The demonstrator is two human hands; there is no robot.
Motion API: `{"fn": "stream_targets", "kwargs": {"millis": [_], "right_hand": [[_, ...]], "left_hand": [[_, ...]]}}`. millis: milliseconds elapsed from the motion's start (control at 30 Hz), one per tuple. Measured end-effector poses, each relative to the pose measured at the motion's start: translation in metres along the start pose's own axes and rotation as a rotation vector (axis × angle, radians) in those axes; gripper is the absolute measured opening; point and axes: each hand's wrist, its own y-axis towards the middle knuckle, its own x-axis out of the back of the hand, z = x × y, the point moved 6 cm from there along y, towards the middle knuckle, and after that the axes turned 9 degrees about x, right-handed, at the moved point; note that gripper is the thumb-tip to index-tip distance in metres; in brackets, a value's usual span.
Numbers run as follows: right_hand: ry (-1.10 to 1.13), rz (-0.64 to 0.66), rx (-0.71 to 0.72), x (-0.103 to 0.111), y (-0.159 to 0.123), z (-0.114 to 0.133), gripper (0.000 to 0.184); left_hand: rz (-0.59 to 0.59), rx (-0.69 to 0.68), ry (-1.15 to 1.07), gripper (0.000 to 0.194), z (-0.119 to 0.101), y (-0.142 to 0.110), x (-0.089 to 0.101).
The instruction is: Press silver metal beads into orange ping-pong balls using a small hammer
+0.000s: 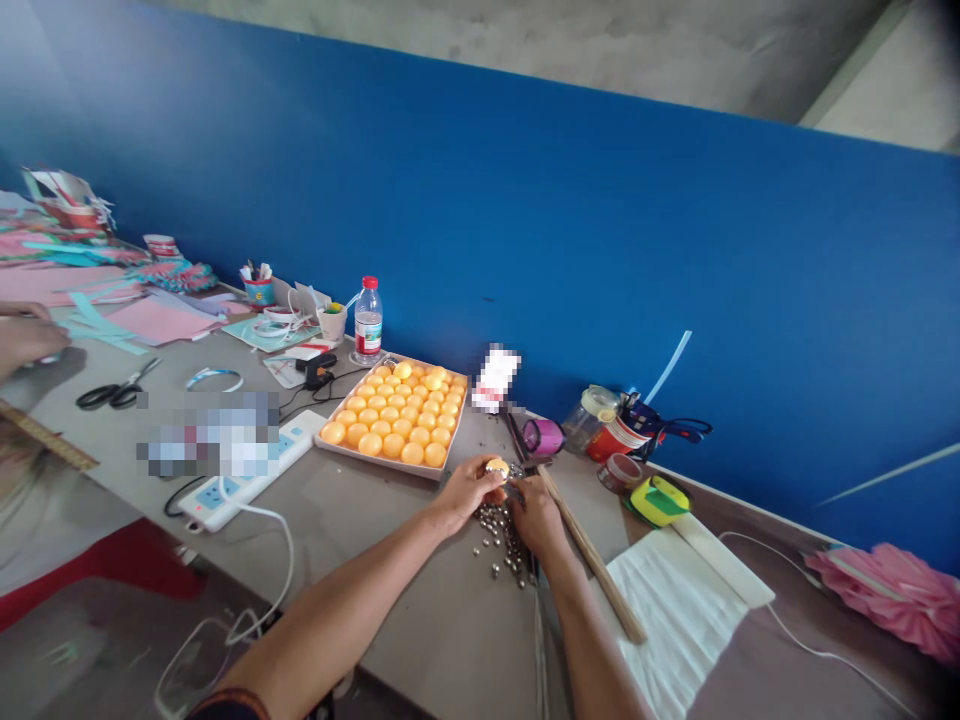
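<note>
My left hand (466,494) is closed around a small orange ball (496,466), with something shiny showing at the ball's side. Close beside it, my right hand (540,515) has its fingers bent together against the ball; what they pinch is too small to tell. Beneath both hands lies a loose scatter of small round silver beads (496,541) on the grey table. Just beyond my left hand stands a shallow tray (379,464) filled with rows of orange balls (401,412). A wooden stick (600,570) lies to the right of my right hand.
At left are a power strip (259,475) with a white cable, black scissors (120,388) and another person's hand (28,338). A water bottle (368,325) stands behind the tray. On the right are a purple roll (543,437), a jar (592,420) and white sheeting (675,610).
</note>
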Motion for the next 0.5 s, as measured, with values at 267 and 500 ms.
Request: {"fn": "stream_targets", "kwargs": {"millis": [267,500], "right_hand": [[-0.033,0.009,-0.026,-0.0011,0.0016,0.0008,0.022],[-0.062,-0.135,-0.003,0.006,-0.0005,-0.0016,0.028]], "left_hand": [[0.018,0.04,-0.047,0.044,0.0027,0.0018,0.0012],[-0.006,0.086,-0.186,0.04,0.0009,0.0017,0.0025]]}}
